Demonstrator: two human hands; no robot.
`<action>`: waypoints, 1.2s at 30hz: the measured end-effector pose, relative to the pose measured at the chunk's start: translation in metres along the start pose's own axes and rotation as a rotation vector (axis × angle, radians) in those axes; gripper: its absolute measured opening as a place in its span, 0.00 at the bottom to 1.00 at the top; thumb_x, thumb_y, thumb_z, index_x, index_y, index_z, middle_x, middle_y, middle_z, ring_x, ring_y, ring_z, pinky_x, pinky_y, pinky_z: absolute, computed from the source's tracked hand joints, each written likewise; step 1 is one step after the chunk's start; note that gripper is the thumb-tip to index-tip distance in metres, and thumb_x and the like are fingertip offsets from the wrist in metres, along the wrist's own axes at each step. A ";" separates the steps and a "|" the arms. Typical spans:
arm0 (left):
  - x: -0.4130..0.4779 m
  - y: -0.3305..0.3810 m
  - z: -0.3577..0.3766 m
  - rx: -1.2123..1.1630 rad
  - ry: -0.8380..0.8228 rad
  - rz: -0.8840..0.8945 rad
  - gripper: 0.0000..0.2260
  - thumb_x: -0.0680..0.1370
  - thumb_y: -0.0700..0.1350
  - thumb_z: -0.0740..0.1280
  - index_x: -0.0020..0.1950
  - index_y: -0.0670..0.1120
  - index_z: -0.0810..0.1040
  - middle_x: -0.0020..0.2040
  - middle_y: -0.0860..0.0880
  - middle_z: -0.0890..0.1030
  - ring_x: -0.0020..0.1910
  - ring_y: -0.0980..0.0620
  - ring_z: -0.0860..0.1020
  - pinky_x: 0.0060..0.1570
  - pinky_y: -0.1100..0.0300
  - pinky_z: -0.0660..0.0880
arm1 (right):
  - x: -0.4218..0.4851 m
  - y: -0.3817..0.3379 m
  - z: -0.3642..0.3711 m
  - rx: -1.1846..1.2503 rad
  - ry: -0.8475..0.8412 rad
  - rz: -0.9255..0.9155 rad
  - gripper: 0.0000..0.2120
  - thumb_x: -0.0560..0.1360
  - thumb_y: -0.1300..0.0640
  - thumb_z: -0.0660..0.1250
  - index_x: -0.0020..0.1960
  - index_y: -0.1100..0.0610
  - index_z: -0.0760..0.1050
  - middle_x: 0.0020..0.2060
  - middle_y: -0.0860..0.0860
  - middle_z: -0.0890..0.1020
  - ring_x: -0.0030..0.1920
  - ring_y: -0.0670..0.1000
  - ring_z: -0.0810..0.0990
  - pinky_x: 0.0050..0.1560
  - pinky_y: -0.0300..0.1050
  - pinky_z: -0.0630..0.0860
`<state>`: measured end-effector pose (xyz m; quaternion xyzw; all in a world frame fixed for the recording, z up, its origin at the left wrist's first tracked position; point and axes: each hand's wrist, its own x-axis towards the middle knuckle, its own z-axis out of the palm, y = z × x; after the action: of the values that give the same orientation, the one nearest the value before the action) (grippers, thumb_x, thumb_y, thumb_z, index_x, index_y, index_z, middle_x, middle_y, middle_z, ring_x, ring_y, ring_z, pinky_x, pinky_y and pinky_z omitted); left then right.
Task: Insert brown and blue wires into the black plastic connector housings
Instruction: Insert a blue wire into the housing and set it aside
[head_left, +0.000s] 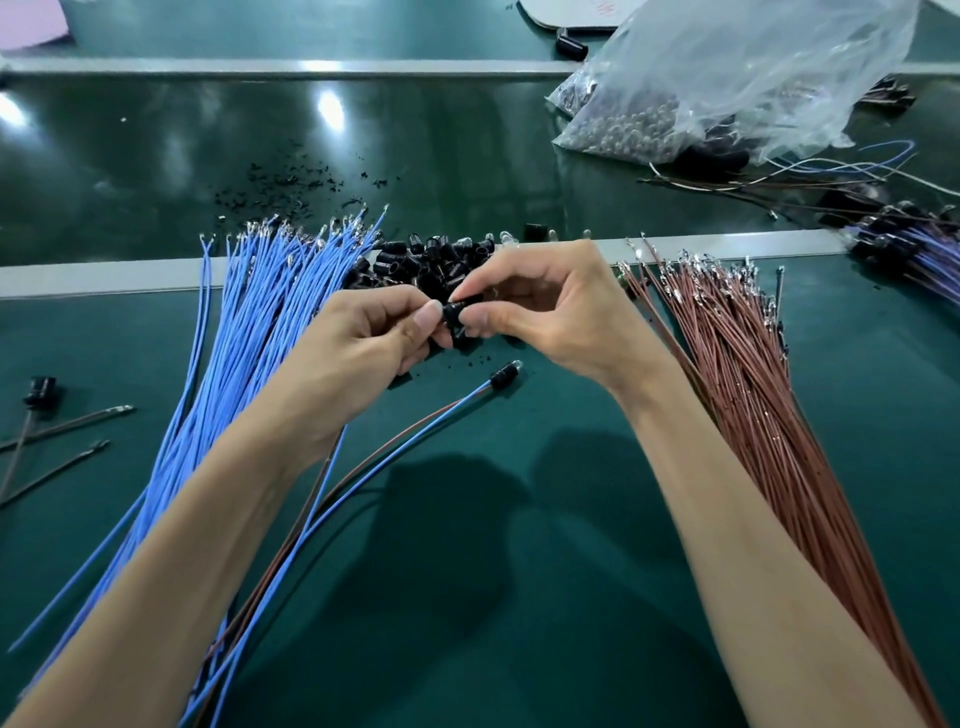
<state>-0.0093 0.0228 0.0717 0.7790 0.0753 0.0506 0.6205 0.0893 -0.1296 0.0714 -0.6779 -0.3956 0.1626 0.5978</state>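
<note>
Forearms: bare left forearm (171, 545) and bare right forearm (753, 545) reach in from the bottom edge and meet at mid-frame.
Left hand (363, 338): fingers curled, thumb and forefinger pinching a small black plastic connector housing (457, 318) from its left side.
Right hand (550, 306): thumb and forefinger pinching the same housing from its right side, the other fingers loosely curled.
Housing position: held between both hands just above the dark green surface (519, 597), in front of a heap of loose black housings (431, 257).
Wired pair: a brown and blue wire pair ending in a black housing (500, 375) lies on the surface just below the right hand, trailing toward the near left.
Blue side: a long bundle of blue wires (260, 322) fans out left of the left hand, metal tips pointing away.
Brown side: a long bundle of brown wires (743, 384) lies right of the right forearm, tips also pointing away.
Far right: a clear plastic bag of small parts (727, 78) sits well apart.
</note>
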 end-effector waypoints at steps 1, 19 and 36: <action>0.000 0.000 0.000 -0.013 -0.002 0.002 0.12 0.80 0.43 0.62 0.38 0.46 0.79 0.36 0.38 0.71 0.37 0.49 0.65 0.38 0.59 0.62 | 0.000 0.000 0.000 -0.003 0.005 -0.007 0.11 0.70 0.70 0.72 0.50 0.59 0.79 0.37 0.52 0.82 0.36 0.43 0.81 0.42 0.34 0.76; 0.001 0.001 0.000 0.031 -0.026 0.030 0.13 0.83 0.41 0.57 0.42 0.46 0.77 0.25 0.56 0.68 0.26 0.58 0.62 0.26 0.70 0.59 | 0.000 -0.003 -0.004 -0.021 0.057 -0.035 0.12 0.70 0.70 0.72 0.51 0.61 0.79 0.39 0.54 0.82 0.39 0.45 0.81 0.43 0.34 0.77; 0.004 -0.003 0.001 -0.024 0.005 0.045 0.15 0.81 0.48 0.57 0.41 0.45 0.78 0.25 0.51 0.76 0.25 0.58 0.67 0.27 0.69 0.64 | 0.000 -0.001 -0.011 -0.014 0.088 -0.035 0.13 0.70 0.70 0.72 0.51 0.59 0.79 0.38 0.52 0.83 0.38 0.43 0.82 0.43 0.34 0.77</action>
<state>-0.0052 0.0227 0.0687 0.7730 0.0588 0.0674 0.6281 0.0965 -0.1368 0.0749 -0.6815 -0.3820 0.1195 0.6127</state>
